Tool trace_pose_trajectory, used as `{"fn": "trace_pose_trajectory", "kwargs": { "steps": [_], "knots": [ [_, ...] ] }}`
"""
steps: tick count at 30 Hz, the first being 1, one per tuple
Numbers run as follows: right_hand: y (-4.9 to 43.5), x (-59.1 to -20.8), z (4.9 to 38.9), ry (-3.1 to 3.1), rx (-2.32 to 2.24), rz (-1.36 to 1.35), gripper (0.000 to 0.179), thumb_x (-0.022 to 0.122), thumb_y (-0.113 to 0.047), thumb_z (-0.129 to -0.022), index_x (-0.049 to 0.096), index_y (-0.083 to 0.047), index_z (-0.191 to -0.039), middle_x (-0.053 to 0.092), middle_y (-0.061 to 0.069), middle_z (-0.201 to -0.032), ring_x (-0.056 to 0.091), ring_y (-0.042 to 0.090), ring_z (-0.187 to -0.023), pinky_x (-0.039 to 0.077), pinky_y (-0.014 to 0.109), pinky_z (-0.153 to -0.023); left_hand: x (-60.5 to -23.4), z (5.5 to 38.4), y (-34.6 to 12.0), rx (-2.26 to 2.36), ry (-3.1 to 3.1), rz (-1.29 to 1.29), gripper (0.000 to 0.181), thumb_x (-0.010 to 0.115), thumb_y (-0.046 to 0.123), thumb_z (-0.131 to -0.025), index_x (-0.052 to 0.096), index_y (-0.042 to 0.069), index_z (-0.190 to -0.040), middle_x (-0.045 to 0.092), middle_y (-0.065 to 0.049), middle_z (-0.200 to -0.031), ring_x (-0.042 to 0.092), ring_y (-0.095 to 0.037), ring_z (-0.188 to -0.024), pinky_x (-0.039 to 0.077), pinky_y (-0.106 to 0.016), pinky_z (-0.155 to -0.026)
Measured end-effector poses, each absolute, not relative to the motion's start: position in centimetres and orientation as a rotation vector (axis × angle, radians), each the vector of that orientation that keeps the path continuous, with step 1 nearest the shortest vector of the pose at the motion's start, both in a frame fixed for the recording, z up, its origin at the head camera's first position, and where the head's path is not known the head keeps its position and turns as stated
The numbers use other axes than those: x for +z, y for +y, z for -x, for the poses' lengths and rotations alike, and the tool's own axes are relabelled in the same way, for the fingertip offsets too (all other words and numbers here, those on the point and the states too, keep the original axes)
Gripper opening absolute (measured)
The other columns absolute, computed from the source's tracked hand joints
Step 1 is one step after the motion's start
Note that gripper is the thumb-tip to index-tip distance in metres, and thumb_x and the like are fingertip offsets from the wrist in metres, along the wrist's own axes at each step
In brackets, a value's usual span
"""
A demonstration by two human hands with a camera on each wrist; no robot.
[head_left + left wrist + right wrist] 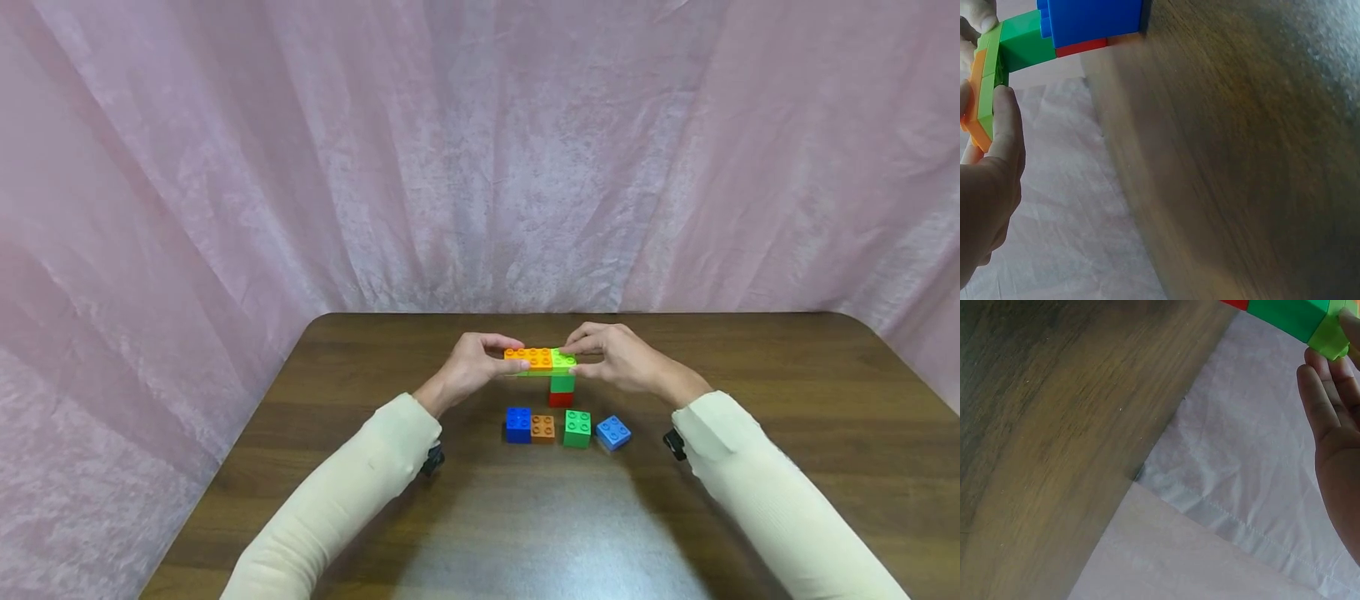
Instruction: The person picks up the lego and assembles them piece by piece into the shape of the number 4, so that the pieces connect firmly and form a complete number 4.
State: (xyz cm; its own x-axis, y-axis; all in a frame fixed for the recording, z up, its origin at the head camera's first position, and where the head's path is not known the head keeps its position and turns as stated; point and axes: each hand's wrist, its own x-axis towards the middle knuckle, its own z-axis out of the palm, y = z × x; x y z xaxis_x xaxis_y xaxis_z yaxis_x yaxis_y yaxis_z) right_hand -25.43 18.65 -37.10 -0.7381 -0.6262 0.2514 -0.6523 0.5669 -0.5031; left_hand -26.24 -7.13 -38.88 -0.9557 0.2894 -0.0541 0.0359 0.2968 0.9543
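In the head view, a small tower has a red brick (561,400) at its foot, a green brick (562,384) above it and lime bricks (564,360) on top. A long orange brick (517,356) sits on the lime layer and reaches out to the left, past the tower. My left hand (472,367) pinches that overhanging end, its thumb in front; in the left wrist view fingers lie against the orange brick (974,100) and the lime piece beneath. My right hand (626,358) pinches the lime end (1329,337) between thumb and fingers.
In front of the tower stand a dark blue brick (518,425), an orange-brown brick (543,429), a green brick (577,428) and a turned light blue brick (613,433). The wooden table (787,375) ends at a pink curtain (480,167).
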Motion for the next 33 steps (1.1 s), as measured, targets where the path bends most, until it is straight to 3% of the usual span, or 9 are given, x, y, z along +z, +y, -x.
{"fn": "trace_pose_trajectory", "kwargs": {
  "steps": [5, 11, 14, 24, 33],
  "knots": [
    [18.6, -37.3, 25.1, -2.747, 0.962, -1.064, 0.031, 0.077, -0.005, -0.087, 0.073, -0.001, -0.117, 0.067, 0.009, -0.115, 0.065, 0.03, -0.103, 0.055, 0.048, -0.086, -38.8, 26.3, -7.1, 1.714, 2.349, -0.294, 0.034, 0.084, 0.011, -0.082, 0.075, 0.003, -0.113, 0.068, -0.012, -0.113, 0.066, -0.015, -0.076, 0.057, -0.045, -0.086],
    [19.3, -37.6, 24.2, -2.758, 1.06, -0.951, 0.044, 0.078, -0.007, -0.087, 0.065, 0.004, -0.127, 0.067, 0.018, -0.123, 0.067, 0.034, -0.107, 0.055, 0.047, -0.089, -38.9, 26.3, -7.2, 1.664, 2.386, -0.325, 0.034, 0.084, 0.016, -0.082, 0.075, 0.005, -0.113, 0.07, -0.008, -0.112, 0.064, -0.017, -0.08, 0.055, -0.024, -0.069],
    [20.0, -37.8, 23.6, -2.775, 1.074, -0.91, 0.045, 0.078, -0.01, -0.088, 0.064, 0.006, -0.128, 0.066, 0.021, -0.122, 0.067, 0.035, -0.107, 0.055, 0.047, -0.089, -38.9, 26.3, -7.3, 1.671, 2.383, -0.33, 0.034, 0.084, 0.016, -0.083, 0.075, 0.004, -0.113, 0.07, -0.008, -0.111, 0.064, -0.017, -0.08, 0.054, -0.023, -0.068],
    [21.1, -39.7, 21.6, -2.871, 1.119, -0.947, 0.045, 0.08, -0.018, -0.086, 0.067, 0.009, -0.12, 0.071, 0.02, -0.112, 0.07, 0.032, -0.099, 0.058, 0.04, -0.083, -38.9, 26.2, -7.2, 1.67, 2.371, -0.338, 0.033, 0.083, 0.014, -0.084, 0.074, 0.004, -0.114, 0.067, -0.015, -0.119, 0.063, -0.016, -0.077, 0.056, -0.048, -0.085],
    [20.4, -41.0, 20.7, -2.908, 1.151, -1.083, 0.045, 0.081, -0.023, -0.086, 0.069, 0.007, -0.117, 0.07, 0.016, -0.114, 0.07, 0.029, -0.1, 0.058, 0.038, -0.083, -38.8, 26.1, -7.1, 1.682, 2.379, -0.307, 0.033, 0.083, 0.013, -0.084, 0.075, 0.003, -0.114, 0.069, -0.012, -0.114, 0.063, -0.015, -0.076, 0.057, -0.045, -0.083]
  ]
}}
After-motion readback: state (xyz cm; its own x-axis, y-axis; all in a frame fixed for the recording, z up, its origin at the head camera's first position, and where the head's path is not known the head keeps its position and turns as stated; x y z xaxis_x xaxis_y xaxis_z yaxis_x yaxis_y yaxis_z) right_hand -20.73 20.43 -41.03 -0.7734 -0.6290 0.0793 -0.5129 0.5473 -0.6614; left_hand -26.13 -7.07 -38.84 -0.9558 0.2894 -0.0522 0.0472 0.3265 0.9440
